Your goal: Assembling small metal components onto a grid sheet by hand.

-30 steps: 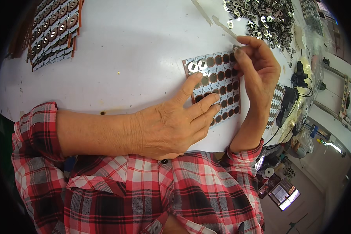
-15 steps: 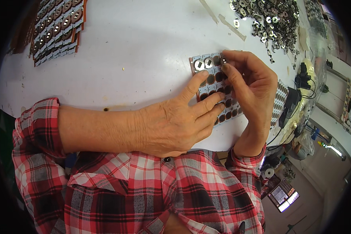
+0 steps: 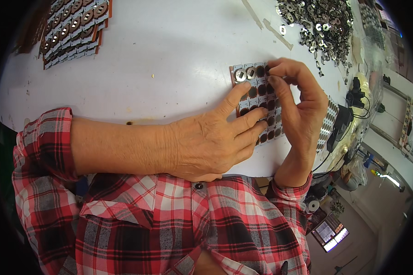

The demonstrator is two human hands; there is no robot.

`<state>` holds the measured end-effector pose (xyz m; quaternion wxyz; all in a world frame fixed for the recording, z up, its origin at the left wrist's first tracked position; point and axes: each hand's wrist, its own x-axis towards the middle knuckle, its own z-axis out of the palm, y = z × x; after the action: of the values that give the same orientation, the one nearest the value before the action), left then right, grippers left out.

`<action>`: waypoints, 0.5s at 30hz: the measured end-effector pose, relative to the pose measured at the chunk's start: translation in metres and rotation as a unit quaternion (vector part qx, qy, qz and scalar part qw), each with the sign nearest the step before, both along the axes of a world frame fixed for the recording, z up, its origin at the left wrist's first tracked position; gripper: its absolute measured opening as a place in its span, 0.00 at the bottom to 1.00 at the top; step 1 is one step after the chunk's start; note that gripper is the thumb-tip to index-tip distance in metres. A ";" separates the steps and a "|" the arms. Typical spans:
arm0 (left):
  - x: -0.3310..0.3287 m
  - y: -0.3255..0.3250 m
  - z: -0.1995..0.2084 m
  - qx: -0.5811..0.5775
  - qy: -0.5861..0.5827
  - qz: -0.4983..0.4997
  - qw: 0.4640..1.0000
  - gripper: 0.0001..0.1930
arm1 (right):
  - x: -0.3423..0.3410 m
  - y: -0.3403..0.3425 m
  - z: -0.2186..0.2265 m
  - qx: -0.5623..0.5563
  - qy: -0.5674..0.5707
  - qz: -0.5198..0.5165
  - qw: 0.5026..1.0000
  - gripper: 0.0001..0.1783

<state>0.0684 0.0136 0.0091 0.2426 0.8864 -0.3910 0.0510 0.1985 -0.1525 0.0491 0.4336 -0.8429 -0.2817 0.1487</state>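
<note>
The right hand (image 3: pixel 306 104) has moved inward over the top row of the circuit panel (image 3: pixel 270 121) on the table (image 3: pixel 192 46); we cannot tell whether its narrowed fingertips hold anything. The left hand (image 3: pixel 211 143) lies spread on the panel, thumb beside two silver clips (image 3: pixel 240 75).

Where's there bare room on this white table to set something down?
The widest free patch of white table lies between the stacked panels at upper left and the panel under the left hand, with only small specks. Crowded: upper right, with the heap of metal parts, and beyond the right hand, where another panel lies.
</note>
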 end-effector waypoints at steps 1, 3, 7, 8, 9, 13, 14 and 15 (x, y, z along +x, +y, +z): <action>0.000 0.000 0.000 0.000 0.000 0.000 1.000 0.39 | 0.002 0.000 -0.002 -0.033 -0.075 0.028 0.996 0.03; 0.001 -0.001 0.000 0.004 0.001 0.000 1.000 0.39 | 0.006 -0.001 -0.007 -0.069 -0.191 0.065 0.977 0.05; 0.000 -0.001 -0.002 0.007 -0.013 0.006 1.000 0.39 | 0.007 -0.010 -0.007 -0.090 -0.118 0.053 0.987 0.05; 0.000 0.000 -0.001 0.005 -0.005 0.001 1.000 0.39 | 0.003 -0.008 -0.008 -0.052 -0.091 0.022 0.994 0.06; 0.000 0.000 -0.001 0.004 0.002 -0.004 1.000 0.39 | 0.001 -0.006 -0.008 -0.013 -0.063 -0.009 0.998 0.06; 0.000 0.000 -0.002 0.008 -0.002 0.000 1.000 0.40 | -0.003 0.001 -0.004 0.044 0.025 -0.018 0.999 0.07; 0.000 0.001 -0.002 0.004 -0.003 0.000 1.000 0.40 | -0.005 0.002 -0.003 0.047 0.071 -0.029 0.996 0.07; 0.000 0.001 -0.002 0.000 -0.004 0.000 1.000 0.40 | -0.006 0.003 -0.001 0.050 0.117 -0.040 0.991 0.07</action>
<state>0.0680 0.0146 0.0075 0.2409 0.8863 -0.3917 0.0548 0.1924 -0.1496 0.0480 0.5109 -0.8076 -0.2021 0.2144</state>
